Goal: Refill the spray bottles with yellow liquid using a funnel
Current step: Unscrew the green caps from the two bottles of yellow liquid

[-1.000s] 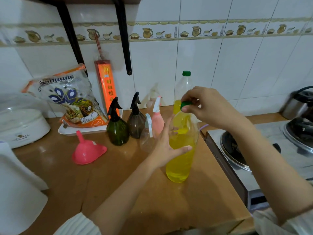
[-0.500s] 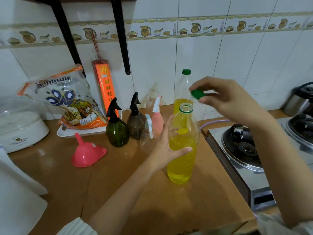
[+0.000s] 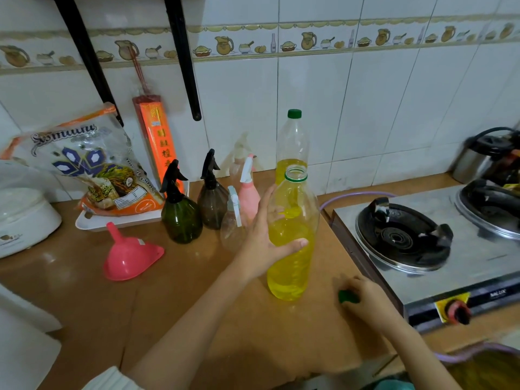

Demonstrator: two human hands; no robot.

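Observation:
A clear bottle of yellow liquid point(image 3: 292, 260) stands uncapped on the brown counter point(image 3: 197, 319); my left hand point(image 3: 267, 237) wraps its middle. Down on the counter to the bottle's right, my right hand point(image 3: 363, 296) pinches its green cap point(image 3: 347, 296). Behind stands a second capped bottle point(image 3: 292, 144) with some yellow liquid. Left of my hand are spray bottles: a dark green one point(image 3: 180, 218), a brown one point(image 3: 212, 201), a pink one point(image 3: 248, 192) and a clear one point(image 3: 232, 226). A pink funnel point(image 3: 129, 256) lies on its side further left.
A steel gas stove point(image 3: 422, 240) with a black burner fills the right, a kettle point(image 3: 486, 156) behind it. A rice bag point(image 3: 87, 167) on a white tray, an orange incense pack point(image 3: 159, 142) and a white cooker point(image 3: 22, 215) line the back left. Black shelf brackets hang above.
My right hand unscrewed the green cap, lifted it off the bottle and carried it down to the counter at the bottle's right. My left hand kept hold of the bottle.

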